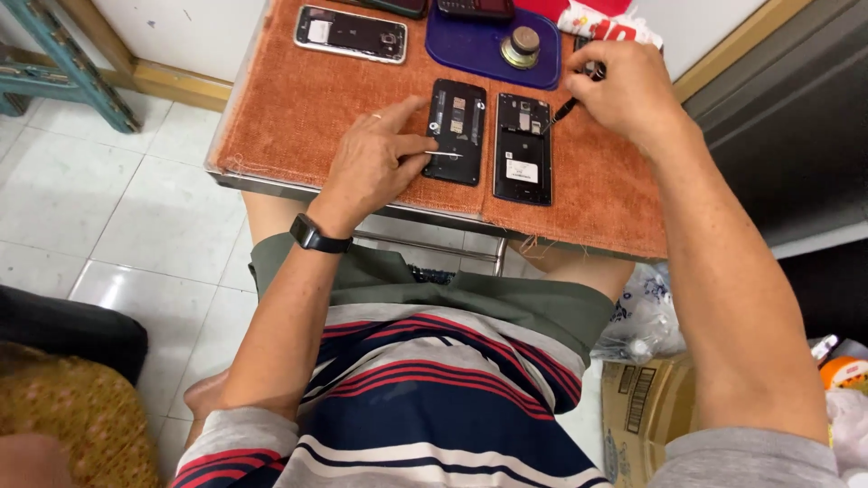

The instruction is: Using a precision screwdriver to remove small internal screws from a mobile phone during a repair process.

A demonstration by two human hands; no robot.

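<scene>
- Already both phones on the counter [271, 117] lie face down with their back covers off, so the opening-up looks done; by my judgement the work inside them is under way and nothing shows that either is finished or closed again.
- Left hand [375, 158] rests on the orange cloth covering, its thumb and forefinger pinched on a thin pale sliver, perhaps tweezers or a small card, whose tip lies on the lower half of the left opened phone [455, 131]; the forefinger points toward that phone's upper edge.
- Right hand [624, 90] is closed around a slim dark tool [562, 110], a screwdriver or pick as far as I can tell, with the tip angled down to the upper right corner of the right opened phone [523, 149].
- These two phones sit just beside each other, upright in line, near the counter's front edge; the right one shows a white label in its battery bay.
- Blue tray [452, 45] lies behind them, holding a round metal part [522, 45], stubby and disc-shaped; whether small screws also lie in it is too fine to tell.
- Another opened phone with a silver frame [351, 33] lies apart at the far left, and two dark devices are cut off by the top edge.
- Red and white packet [608, 23] sits behind the right hand.
- Below the counter, a cardboard box [646, 402] stands on the floor at the right, a clear plastic bag [642, 312] touching its top; its contents are unclear.
</scene>
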